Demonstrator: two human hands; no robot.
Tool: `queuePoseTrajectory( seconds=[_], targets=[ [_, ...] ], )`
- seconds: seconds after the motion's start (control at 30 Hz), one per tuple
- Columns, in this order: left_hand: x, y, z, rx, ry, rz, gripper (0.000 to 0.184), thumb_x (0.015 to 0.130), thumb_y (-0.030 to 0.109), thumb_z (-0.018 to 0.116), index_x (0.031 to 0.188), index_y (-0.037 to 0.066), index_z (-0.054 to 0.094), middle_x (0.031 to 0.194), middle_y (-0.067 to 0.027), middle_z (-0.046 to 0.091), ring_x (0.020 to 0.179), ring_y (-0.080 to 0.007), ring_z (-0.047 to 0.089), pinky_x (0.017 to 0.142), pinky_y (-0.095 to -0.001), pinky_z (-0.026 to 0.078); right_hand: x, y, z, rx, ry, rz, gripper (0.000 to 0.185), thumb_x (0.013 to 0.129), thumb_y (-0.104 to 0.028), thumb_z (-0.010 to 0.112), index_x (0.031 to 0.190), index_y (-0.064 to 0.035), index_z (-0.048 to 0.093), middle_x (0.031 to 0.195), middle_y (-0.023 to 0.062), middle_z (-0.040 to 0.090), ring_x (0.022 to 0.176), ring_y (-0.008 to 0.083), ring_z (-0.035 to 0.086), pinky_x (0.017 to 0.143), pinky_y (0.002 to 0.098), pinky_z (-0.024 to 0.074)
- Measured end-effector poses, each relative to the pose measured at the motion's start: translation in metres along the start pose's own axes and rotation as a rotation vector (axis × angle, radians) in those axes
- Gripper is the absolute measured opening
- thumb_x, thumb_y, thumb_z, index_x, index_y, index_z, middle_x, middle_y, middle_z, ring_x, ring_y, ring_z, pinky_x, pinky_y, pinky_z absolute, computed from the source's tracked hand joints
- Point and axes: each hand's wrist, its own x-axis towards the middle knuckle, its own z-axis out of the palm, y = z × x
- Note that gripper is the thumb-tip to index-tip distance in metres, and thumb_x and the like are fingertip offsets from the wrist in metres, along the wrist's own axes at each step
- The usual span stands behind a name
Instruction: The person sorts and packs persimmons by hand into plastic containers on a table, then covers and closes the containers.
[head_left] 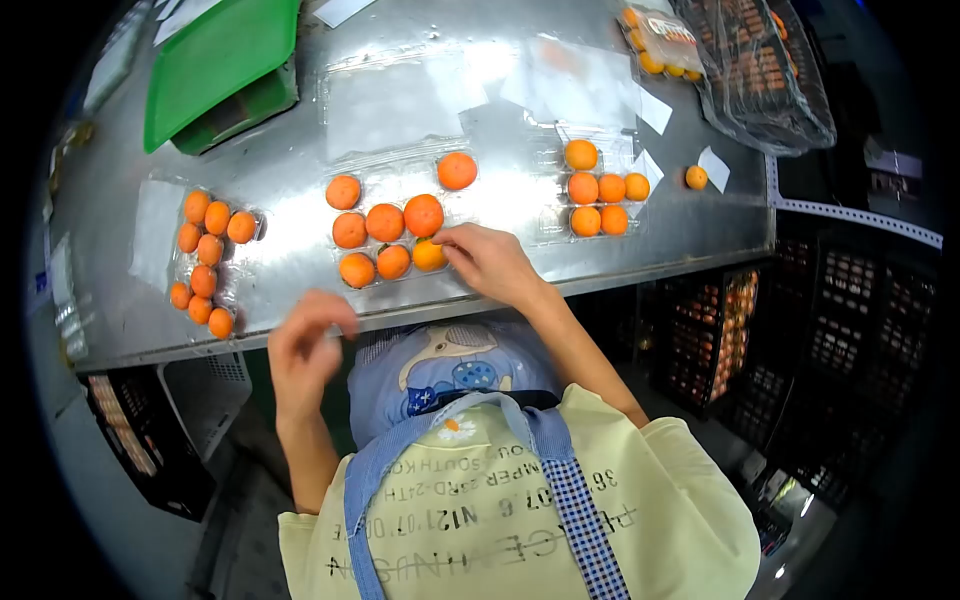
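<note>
My right hand (490, 262) reaches over the table's near edge, its fingertips closed on the right side of a yellowish orange (429, 255). That orange sits at the front right corner of a clear plastic clamshell tray (400, 170), which holds several more oranges (385, 222) in rows. The tray's transparent lid (390, 100) lies folded back behind it. Smeared by motion, my left hand (308, 345) hovers near the table edge, left of my body and apart from any fruit; its fingers are too blurred to read.
Open clamshells with oranges lie at left (205, 250) and right (598, 190). A loose orange (696, 177) rests near white paper slips (655, 110). A green lid (225, 60) tops a box at back left. A plastic-wrapped crate (750, 70) occupies the back right; stacked crates (715, 330) stand below.
</note>
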Motion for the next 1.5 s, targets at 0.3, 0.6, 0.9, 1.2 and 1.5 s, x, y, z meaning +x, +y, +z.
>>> queuePoseTrajectory(
  seconds=[0.3, 0.6, 0.9, 1.2, 1.5],
  targets=[
    [0.03, 0.11, 0.042, -0.671, -1.125, 0.434, 0.042, 0.088, 0.047, 0.059, 0.094, 0.009, 0.073, 0.083, -0.004, 0.057, 0.067, -0.0175, 0.054, 0.052, -0.0271, 0.042, 0.0, 0.017, -0.028, -0.048, 0.118, 0.197, 0.019, 0.083, -0.012, 0.062, 0.101, -0.0054, 0.063, 0.094, 0.0108, 0.065, 0.076, 0.0301, 0.064, 0.069, 0.0349, 0.0516],
    [0.035, 0.1, 0.063, -0.842, -1.044, 0.465, 0.042, 0.088, 0.048, 0.059, 0.096, 0.009, 0.072, 0.086, -0.0067, 0.059, 0.066, -0.0184, 0.054, 0.052, -0.0277, 0.042, 0.074, 0.039, -0.033, -0.414, 0.07, -0.04, 0.047, 0.07, -0.016, 0.074, 0.111, -0.0039, 0.054, 0.108, 0.0097, 0.055, 0.099, 0.0276, 0.056, 0.074, 0.0387, 0.0511],
    [0.044, 0.017, 0.042, -0.611, -0.388, 0.091, 0.036, 0.088, 0.033, 0.059, 0.098, 0.0, 0.068, 0.09, -0.0102, 0.063, 0.068, -0.0181, 0.056, 0.059, -0.0292, 0.046, 0.087, 0.059, -0.04, -0.195, -0.034, -0.008, 0.051, 0.065, -0.019, 0.078, 0.108, -0.0048, 0.056, 0.105, 0.0117, 0.055, 0.092, 0.0263, 0.058, 0.072, 0.0351, 0.0519],
    [0.091, -0.067, 0.075, -0.519, 0.075, -0.6, 0.052, 0.098, 0.038, 0.043, 0.134, 0.0, 0.04, 0.122, -0.0151, 0.053, 0.107, -0.0207, 0.058, 0.08, -0.0319, 0.051, 0.065, -0.008, -0.077, 0.326, -0.259, -0.006, 0.052, 0.067, -0.017, 0.078, 0.113, -0.0048, 0.057, 0.111, 0.0087, 0.053, 0.087, 0.0167, 0.057, 0.068, 0.0267, 0.0499],
    [0.082, -0.072, 0.073, -0.663, -0.02, -0.54, 0.054, 0.098, 0.04, 0.037, 0.135, 0.0, 0.04, 0.115, -0.0131, 0.056, 0.094, -0.021, 0.06, 0.071, -0.0306, 0.051, 0.051, -0.007, -0.065, 0.601, -0.213, 0.091, 0.035, 0.077, -0.01, 0.072, 0.11, -0.0057, 0.061, 0.102, 0.0043, 0.056, 0.076, 0.0098, 0.05, 0.067, 0.0221, 0.0451]
  ],
)
